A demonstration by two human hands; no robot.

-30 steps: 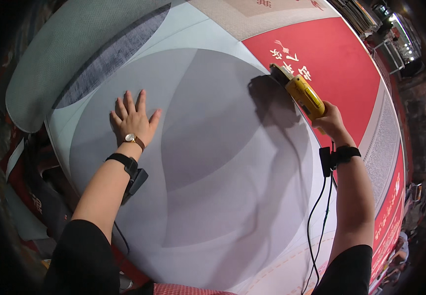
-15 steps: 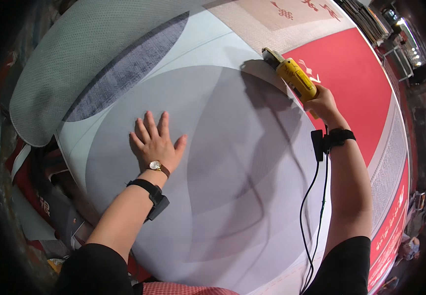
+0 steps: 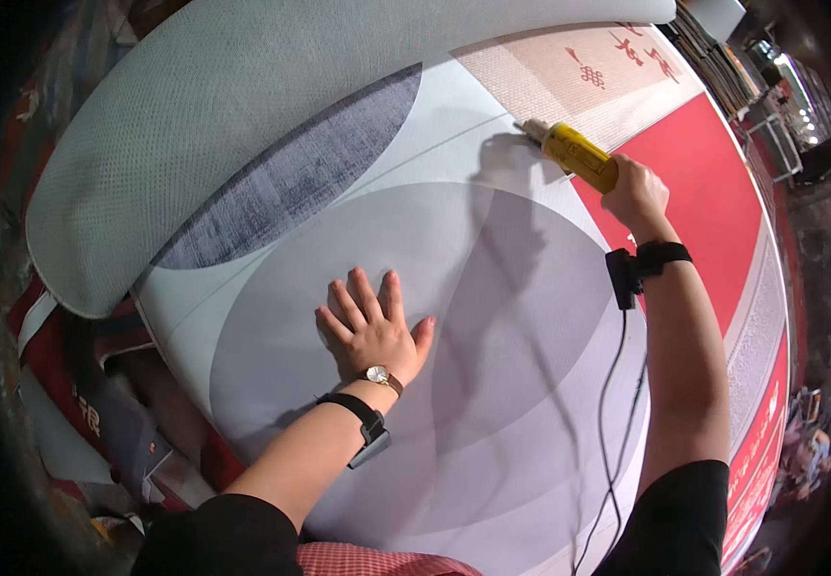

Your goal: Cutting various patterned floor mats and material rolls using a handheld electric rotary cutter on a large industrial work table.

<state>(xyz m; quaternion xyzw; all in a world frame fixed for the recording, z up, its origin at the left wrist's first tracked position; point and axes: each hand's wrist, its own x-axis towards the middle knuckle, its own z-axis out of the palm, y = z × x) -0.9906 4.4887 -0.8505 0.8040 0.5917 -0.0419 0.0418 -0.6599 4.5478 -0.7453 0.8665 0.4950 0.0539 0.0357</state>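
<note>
A wide printed mat [image 3: 406, 230] lies before me, with overlapping grey ovals, a pale band, a beige part and red panels. Flat on its grey oval rests my left hand [image 3: 382, 338], fingers spread, holding nothing. My right hand [image 3: 640, 197] is wrapped round the yellow barrel of a corded hand power tool [image 3: 574, 154]. The tool points to the far left, its metal head over the seam between the pale band and the beige part. Its shadow falls on the mat. Whether the head touches the surface, I cannot tell.
Along the far left, a large mesh-textured grey sheet [image 3: 194, 134] curls over the printed mat. Black cables [image 3: 602, 403] hang from my right wrist strap. Folded red and dark printed pieces [image 3: 98, 403] lie lower left. Stacked sheets [image 3: 718, 53] stand beyond the far right edge.
The view has shifted, so the mat sits lower and farther right. My right hand has moved the tool away from me, past the red panel's corner. The left hand has slid slightly right.
</note>
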